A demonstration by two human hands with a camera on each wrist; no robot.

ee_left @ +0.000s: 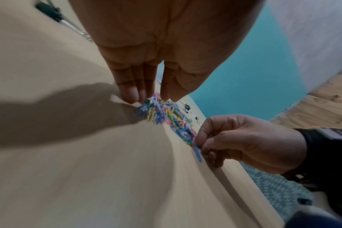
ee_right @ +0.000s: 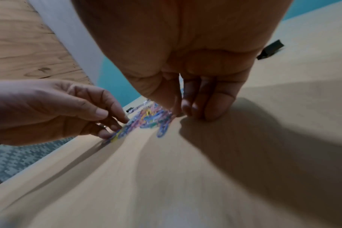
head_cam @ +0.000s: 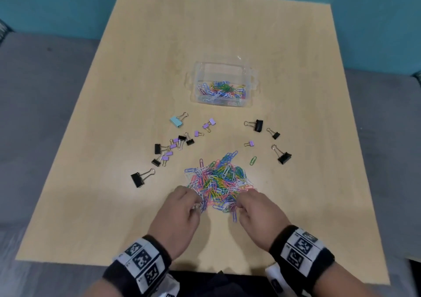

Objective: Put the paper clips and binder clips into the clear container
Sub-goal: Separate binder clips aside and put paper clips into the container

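At the near desk (head_cam: 91, 205) edge: both hands flank the paper clips (head_cam: 218, 180).
Left hand (head_cam: 180, 214): fingers narrow, pinching clips.
Right hand (head_cam: 259, 212): fingers likewise.
Advice: scoop inward together, then lift to the clear container (head_cam: 222, 84) beyond.

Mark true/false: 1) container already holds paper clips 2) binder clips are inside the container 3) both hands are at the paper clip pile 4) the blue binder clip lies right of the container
1) True: the clear container holds colored paper clips.
2) False: the binder clips lie on the table.
3) True: left hand and right hand gather at the pile.
4) False: the blue binder clip lies in front of it, to its left.
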